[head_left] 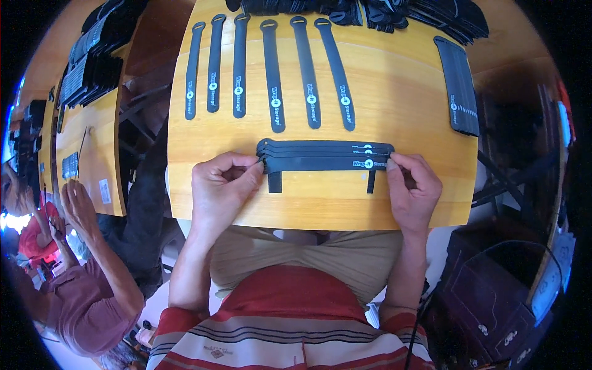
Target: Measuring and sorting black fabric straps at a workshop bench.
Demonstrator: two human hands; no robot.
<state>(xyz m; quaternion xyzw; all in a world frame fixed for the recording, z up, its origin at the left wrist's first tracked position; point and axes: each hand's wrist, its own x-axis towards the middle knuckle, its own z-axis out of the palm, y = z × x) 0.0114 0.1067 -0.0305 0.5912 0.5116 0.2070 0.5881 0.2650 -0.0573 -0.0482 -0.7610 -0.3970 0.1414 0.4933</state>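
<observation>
A fanned stack of black hook-and-loop straps lies crosswise near the table's front edge, with white print by its right end. Thumb and fingers of my left hand are closed on the stack's left end, where the slotted heads overlap. At the other end my right hand pinches the strap tips. Two short black strips stick out from under the stack toward me, a left strip and a right strip. Beyond the stack, several single straps lie apart in a row, slotted ends away from me.
A layered bundle of straps rests at the table's right edge. Dark strap piles line the far edge of the wooden table. To the left, a co-worker's hand is at another table holding more strap piles.
</observation>
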